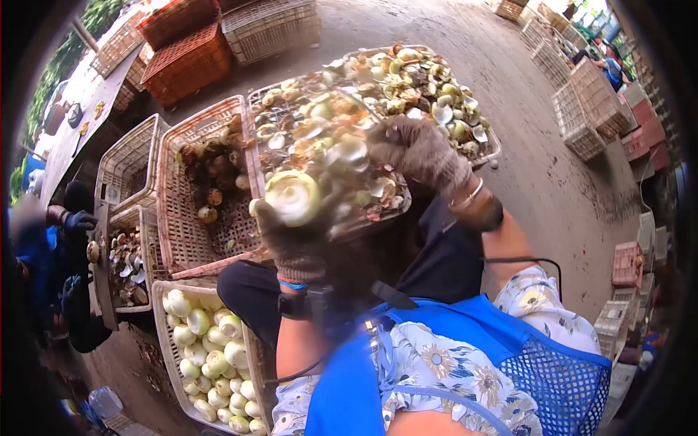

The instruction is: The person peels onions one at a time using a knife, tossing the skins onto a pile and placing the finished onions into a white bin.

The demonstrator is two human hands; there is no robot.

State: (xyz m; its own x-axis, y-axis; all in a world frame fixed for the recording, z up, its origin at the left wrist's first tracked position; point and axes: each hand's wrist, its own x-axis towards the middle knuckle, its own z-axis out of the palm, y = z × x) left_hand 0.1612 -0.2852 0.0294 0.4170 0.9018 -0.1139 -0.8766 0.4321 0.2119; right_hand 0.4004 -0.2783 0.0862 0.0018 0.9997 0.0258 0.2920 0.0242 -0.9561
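My left hand (291,236), in a dirty work glove, is closed round a pale peeled onion (292,198) with its cut face up. To its right, my gloved right hand (418,149) is curled closed; a thin blurred strip, perhaps a blade, extends from it toward the upper left. Both hands are over crates heaped with onion skins and trimmings (356,109). Left of my hands, a reddish crate (167,211) holds brown unpeeled onions (218,171). Below it, a pale crate (171,349) is filled with several peeled onions (217,360).
An empty-looking crate (156,156) and a crate of scraps (131,269) stand at the left. A co-worker's gloved hand (78,220) is at the far left. Stacked crates (185,62) are at the top left, others (592,105) at the right. Another person (613,71) sits far right.
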